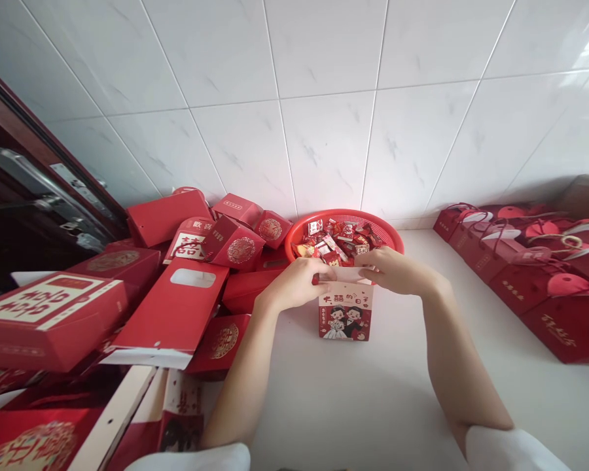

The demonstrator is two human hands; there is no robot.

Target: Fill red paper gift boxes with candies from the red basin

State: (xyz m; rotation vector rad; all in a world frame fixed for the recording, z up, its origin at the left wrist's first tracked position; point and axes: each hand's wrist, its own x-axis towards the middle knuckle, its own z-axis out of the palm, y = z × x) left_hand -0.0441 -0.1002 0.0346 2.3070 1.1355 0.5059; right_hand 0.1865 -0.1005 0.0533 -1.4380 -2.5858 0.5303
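Note:
A small red and cream gift box (344, 317) with a cartoon bride and groom stands upright on the white table. At its top edge, my left hand (299, 281) pinches the left side of the pale top flap (346, 275). The fingers of my right hand (395, 269) close on the same flap from the right. Just behind the box sits a round red plastic basket (396, 241) of wrapped candies (341, 239); my hands cover part of its near rim.
Red boxes (177, 307) lie heaped at the left, some tipped on their sides. A row of red gift boxes with cord handles (513, 281) lines the right. White tiled wall (324, 144) rises behind; a dark door with a metal handle (29, 176) is at far left.

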